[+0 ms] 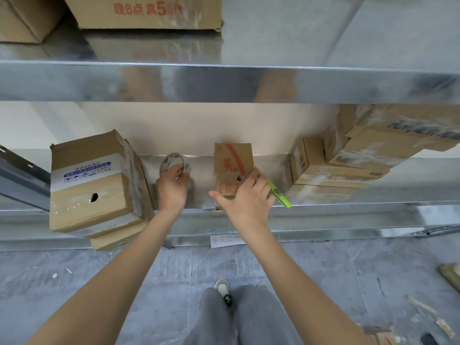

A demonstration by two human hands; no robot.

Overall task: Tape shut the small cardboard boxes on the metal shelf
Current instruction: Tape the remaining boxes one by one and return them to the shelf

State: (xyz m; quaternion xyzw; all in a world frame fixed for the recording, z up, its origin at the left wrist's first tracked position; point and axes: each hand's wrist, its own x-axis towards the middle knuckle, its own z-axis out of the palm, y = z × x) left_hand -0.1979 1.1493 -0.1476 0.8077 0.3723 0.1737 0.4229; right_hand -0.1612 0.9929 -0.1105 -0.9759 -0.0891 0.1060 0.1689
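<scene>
Nearest to you are your grey trousers point(249, 317) and one shoe point(223, 290) on the grey floor point(74, 282), with a white slip of paper point(225, 240) lying just under the shelf edge. Both your arms reach up to the lower shelf point(323, 215).

Your left hand point(173, 189) has its fingers curled round the tape roll point(173, 163), holding it tilted up above the shelf, just right of the box stack point(92, 185) at the left. The top box of that stack has a small hole punched in its front and shiny tape across it.

Your right hand point(245, 199) rests on the small box point(232, 168), the one with red print, which stands upright near the middle of the shelf; the thumb sticks out to the left and the fingers press on the box front. A green cutter point(278, 192) pokes out past the fingers on the right, so that hand seems to have it tucked in too, but I can't tell the grip exactly.

Further right sit more taped boxes point(348, 158) piled up. Way up top, a big box point(149, 11) with red lettering sits on the upper shelf point(273, 83).
</scene>
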